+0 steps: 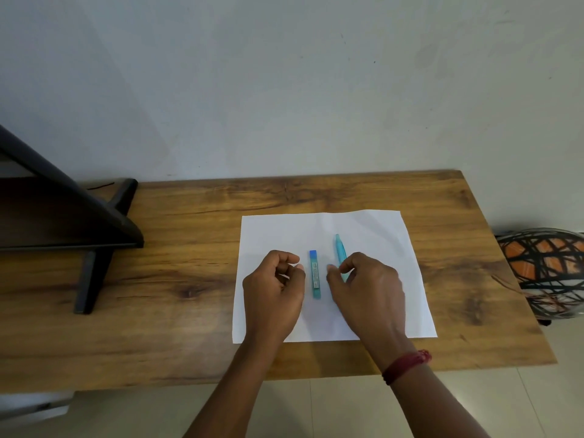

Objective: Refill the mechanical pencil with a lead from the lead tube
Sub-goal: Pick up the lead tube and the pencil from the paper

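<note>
A slim teal lead tube (314,275) with a blue cap lies lengthwise on a white sheet of paper (379,235). Just right of it lies a translucent teal mechanical pencil (339,249), its near half hidden under my right hand (368,290). My right hand hovers over the pencil with curled fingers, thumb and forefinger close to the barrel; contact cannot be told. My left hand (273,294) rests on the paper just left of the tube, fingers loosely curled, holding nothing.
The paper lies on a wooden table (189,279) against a pale wall. A dark shelf frame (94,235) stands on the table's left part. A patterned orange and black object (550,270) sits beyond the right edge.
</note>
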